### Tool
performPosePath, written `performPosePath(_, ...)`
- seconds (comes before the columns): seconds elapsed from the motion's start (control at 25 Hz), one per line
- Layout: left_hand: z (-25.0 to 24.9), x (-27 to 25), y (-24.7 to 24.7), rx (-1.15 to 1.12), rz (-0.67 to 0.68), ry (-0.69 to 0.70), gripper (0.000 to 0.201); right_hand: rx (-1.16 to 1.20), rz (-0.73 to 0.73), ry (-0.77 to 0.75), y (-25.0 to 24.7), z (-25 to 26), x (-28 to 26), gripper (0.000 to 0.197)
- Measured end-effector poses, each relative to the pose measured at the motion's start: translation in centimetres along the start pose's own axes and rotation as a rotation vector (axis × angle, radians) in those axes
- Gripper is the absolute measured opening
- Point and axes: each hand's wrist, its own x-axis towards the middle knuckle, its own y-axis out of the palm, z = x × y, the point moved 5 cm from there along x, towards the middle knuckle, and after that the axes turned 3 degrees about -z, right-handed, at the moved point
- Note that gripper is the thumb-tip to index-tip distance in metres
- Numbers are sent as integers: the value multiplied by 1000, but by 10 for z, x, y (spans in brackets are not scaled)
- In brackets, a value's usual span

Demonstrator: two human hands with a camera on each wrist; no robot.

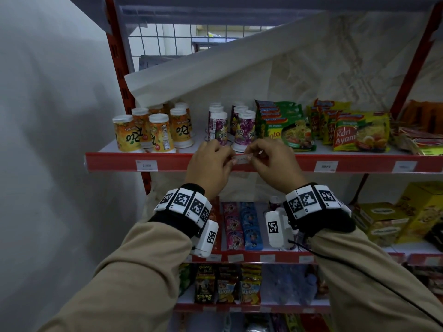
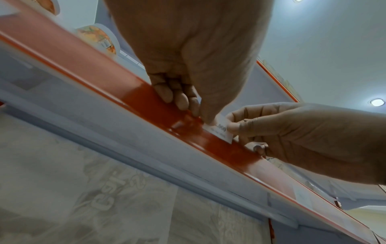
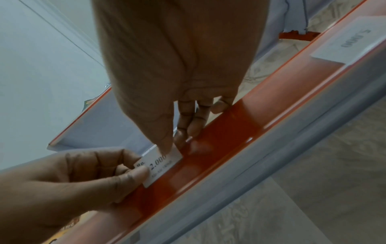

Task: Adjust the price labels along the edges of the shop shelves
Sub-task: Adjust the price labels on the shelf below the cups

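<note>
A small white price label [image 1: 242, 160] printed 2.000 sits at the upper edge of the red shelf-edge strip [image 1: 115, 161], below the purple cups. My left hand [image 1: 231, 159] pinches its left end between thumb and fingers. My right hand [image 1: 253, 159] pinches its right end. In the left wrist view the left hand [image 2: 201, 115] comes down onto the label [image 2: 219, 132] and the right hand [image 2: 230, 122] reaches in from the right. In the right wrist view the right hand [image 3: 173, 142] has its thumb on the label [image 3: 160, 166], and the left hand [image 3: 137, 165] grips the other end.
Other labels sit in the strip at the left [image 1: 146, 165] and right [image 1: 326, 166]. Orange drink cups [image 1: 143, 133], purple cups [image 1: 244, 130] and noodle packs [image 1: 359, 130] stand on the shelf. Lower shelves [image 1: 251, 256] hold snacks. A white wall lies to the left.
</note>
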Motion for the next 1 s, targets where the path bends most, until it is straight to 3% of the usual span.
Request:
performPosePath(0.32, -1, -2, -4, -9, -3, 57, 20, -173, 76, -60, 2, 1, -1, 11)
performPosePath(0.84, 2, 1, -4, 25, 53, 31, 28, -184, 78, -50, 5, 0, -2, 9)
performPosePath(1.0, 1, -4, -9, -17, -11, 77, 20, -114, 29, -26, 3, -1, -5, 7)
